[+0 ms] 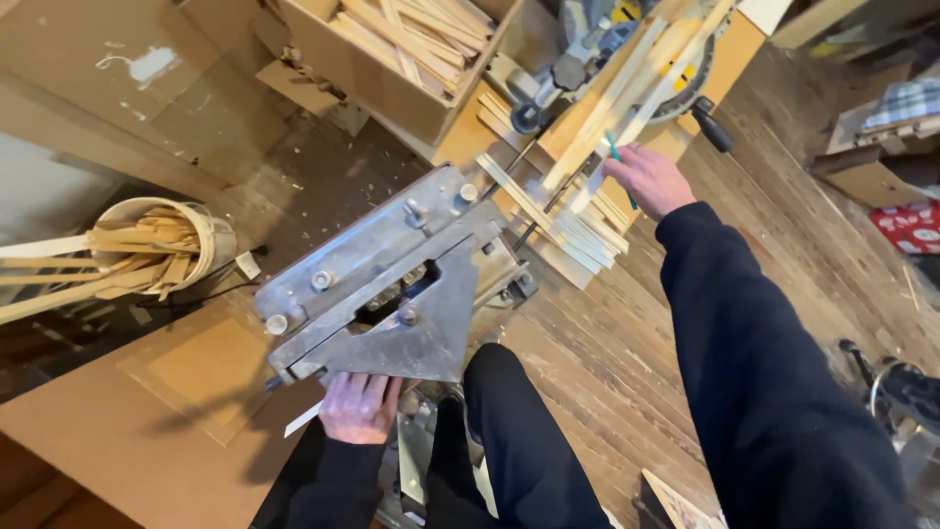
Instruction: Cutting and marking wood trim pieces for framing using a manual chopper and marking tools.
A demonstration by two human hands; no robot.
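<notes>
Right hand: the fingers are curled around a thin teal pencil, whose tip points up toward the long wood strips lying across the miter saw. The knuckles rest just beside the strips; whether the fingertips touch the wood cannot be told. The black sleeve runs from the wrist to the lower right corner of the view.

Left hand: the fingers lie flat and close together against the near edge of the grey metal press, under its triangular plate. A short pale strip projects from beneath the hand to the left; whether the fingers pinch it or merely cover it cannot be told.

Surroundings:
1. The metal press stands in the middle of the view, with bolts and knobs on its upper face.
2. A stack of short cut strips lies just beyond the far right corner of the press, below the right hand.
3. A cardboard box filled with more strips sits at the top, left of the saw.
4. A round bucket holding offcuts stands at the left, well apart from both hands.
5. The person's knee, in black trousers, is below the press, above the plank floor.
</notes>
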